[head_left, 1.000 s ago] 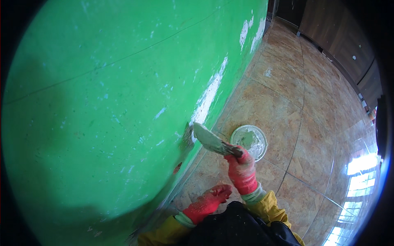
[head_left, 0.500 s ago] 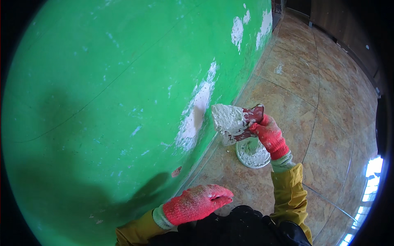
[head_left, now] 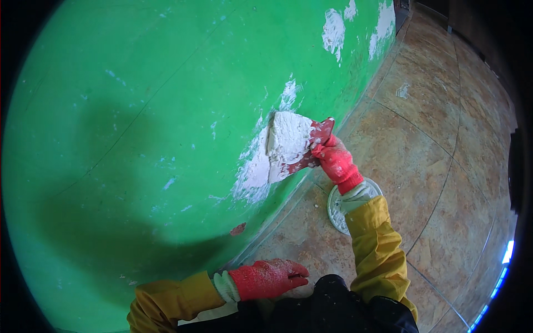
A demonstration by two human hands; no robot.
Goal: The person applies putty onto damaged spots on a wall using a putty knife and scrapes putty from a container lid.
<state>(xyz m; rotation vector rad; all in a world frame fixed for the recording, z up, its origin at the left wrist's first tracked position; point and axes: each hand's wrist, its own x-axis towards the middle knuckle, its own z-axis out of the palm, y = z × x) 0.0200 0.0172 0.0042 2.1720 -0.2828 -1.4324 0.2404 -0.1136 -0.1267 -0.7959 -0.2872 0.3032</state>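
Note:
My right hand [head_left: 337,161], in a red work glove, grips the dark red handle of a wide putty knife [head_left: 290,140]. White putty coats the visible face of its blade. The blade's left edge lies at a white putty patch [head_left: 252,173] on the green wall [head_left: 183,105], covering the middle of that patch. Below my right wrist, a round tub [head_left: 335,213] with white putty in it stands on the floor, partly hidden by my forearm. My left hand [head_left: 266,278], gloved in red too, hangs low near my body, fingers loosely extended and nothing visible in them.
Further along the wall are more white putty patches [head_left: 333,32]. A small reddish chip [head_left: 238,228] marks the wall low down. Brown tiled floor [head_left: 413,161] runs along the wall's base, with a whitish smear [head_left: 402,90] on it. Dark furniture borders the far right.
My right hand has carried the putty knife left from above the tub to the wall patch. My left hand has shifted slightly down, its fingers loosened. The view has shifted a little.

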